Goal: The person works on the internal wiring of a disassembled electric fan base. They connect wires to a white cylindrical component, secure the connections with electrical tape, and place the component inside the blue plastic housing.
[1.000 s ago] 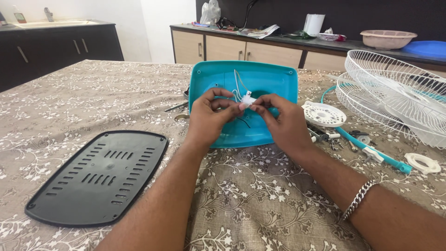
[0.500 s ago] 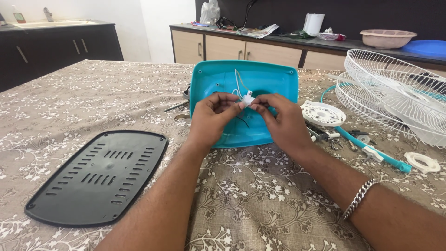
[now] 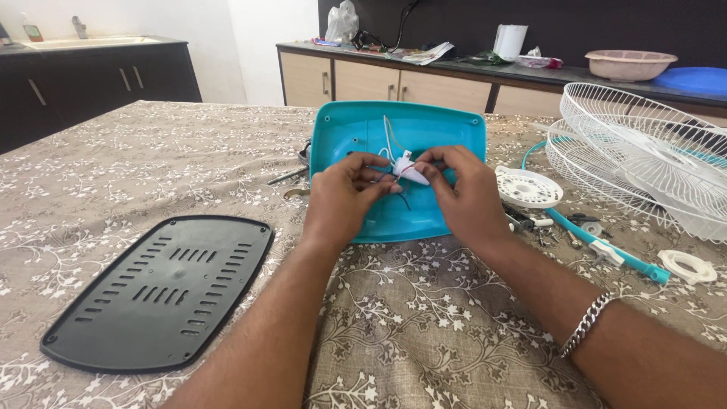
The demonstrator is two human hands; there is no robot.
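Note:
An upturned teal fan base (image 3: 424, 125) lies on the patterned tablecloth, its hollow side facing me. Both hands work over it. My left hand (image 3: 344, 198) and my right hand (image 3: 462, 193) pinch a small white connector piece (image 3: 409, 170) between their fingertips. Thin white and dark wires (image 3: 388, 135) run from that piece into the base. A silver chain bracelet (image 3: 587, 322) sits on my right wrist.
A black vented base plate (image 3: 163, 288) lies at the front left. White wire fan guards (image 3: 644, 163) are stacked at the right, with a white round hub (image 3: 528, 186), a teal tube (image 3: 606, 250), a white ring (image 3: 687, 266) and small screws nearby. Cabinets and a counter stand behind.
Both hands stay over the teal base on the white piece; the fingers have shifted slightly around it.

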